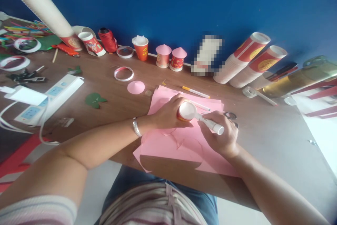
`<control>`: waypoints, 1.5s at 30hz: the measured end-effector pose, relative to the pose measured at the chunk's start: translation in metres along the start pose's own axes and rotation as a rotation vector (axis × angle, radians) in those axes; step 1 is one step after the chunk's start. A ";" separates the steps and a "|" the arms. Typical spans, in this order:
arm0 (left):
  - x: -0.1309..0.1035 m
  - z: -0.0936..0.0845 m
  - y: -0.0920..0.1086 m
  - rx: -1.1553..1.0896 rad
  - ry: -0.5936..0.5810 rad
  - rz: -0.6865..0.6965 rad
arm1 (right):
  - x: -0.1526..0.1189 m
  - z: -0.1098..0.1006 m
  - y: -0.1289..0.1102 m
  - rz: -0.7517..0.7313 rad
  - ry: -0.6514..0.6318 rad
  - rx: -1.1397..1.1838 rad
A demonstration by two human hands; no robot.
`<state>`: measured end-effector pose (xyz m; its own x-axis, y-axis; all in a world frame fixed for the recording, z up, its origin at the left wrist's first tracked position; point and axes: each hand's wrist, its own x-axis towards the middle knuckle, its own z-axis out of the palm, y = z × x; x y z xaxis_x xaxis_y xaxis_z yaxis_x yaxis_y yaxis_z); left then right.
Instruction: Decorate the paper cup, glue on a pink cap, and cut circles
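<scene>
My left hand (170,113) is wrapped round a red paper cup (187,111), its white opening tilted up toward me. In my right hand (221,133) is a white tube (213,125), closed in the fingers, its narrow tip at the right side of the cup's rim. Both hands are above pink paper sheets (171,147) with cut pieces on top. Just beyond them lie a marker with a yellow end (196,92) and a white pen (201,105). Partly hidden behind my right hand are black-handled scissors (230,115).
Two cups with pink cone tops (163,56) stand along the blue wall, near an orange cup (141,48). A pink cone (136,87) and tape roll (123,73) lie left of the paper. Stacked cups (242,58) lean at right; a power strip (52,97) lies left.
</scene>
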<state>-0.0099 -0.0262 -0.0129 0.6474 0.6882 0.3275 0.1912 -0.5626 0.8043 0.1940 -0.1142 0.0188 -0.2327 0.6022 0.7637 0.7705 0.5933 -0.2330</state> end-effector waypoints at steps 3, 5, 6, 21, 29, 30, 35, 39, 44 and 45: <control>0.000 0.000 0.000 0.014 0.006 0.006 | 0.002 0.000 -0.002 -0.006 -0.003 -0.020; 0.000 0.001 -0.002 0.017 0.010 0.005 | 0.002 0.000 -0.003 -0.016 -0.003 -0.034; 0.000 0.001 -0.003 0.017 0.011 0.003 | 0.001 0.001 -0.003 -0.024 -0.005 -0.038; -0.002 0.004 0.002 0.080 0.047 -0.033 | -0.007 0.001 -0.010 -0.087 0.025 -0.112; -0.004 0.007 0.005 0.115 0.066 -0.043 | -0.004 0.000 -0.014 -0.112 0.014 -0.153; -0.004 0.006 0.006 0.114 0.063 -0.048 | -0.003 -0.001 -0.014 -0.112 0.012 -0.151; -0.004 0.006 0.007 0.086 0.063 -0.058 | 0.001 -0.002 -0.015 -0.150 -0.070 -0.085; -0.003 0.007 0.005 0.016 0.045 -0.034 | -0.001 -0.001 -0.012 -0.134 -0.035 -0.090; -0.003 0.004 0.006 -0.155 -0.022 0.038 | -0.005 0.000 -0.006 -0.094 0.011 -0.108; -0.003 0.003 0.007 -0.181 -0.040 0.036 | -0.005 0.000 -0.006 -0.097 0.013 -0.105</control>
<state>-0.0082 -0.0336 -0.0097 0.6810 0.6481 0.3409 0.0339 -0.4929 0.8694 0.1912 -0.1210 0.0162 -0.3023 0.5374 0.7873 0.8029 0.5887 -0.0936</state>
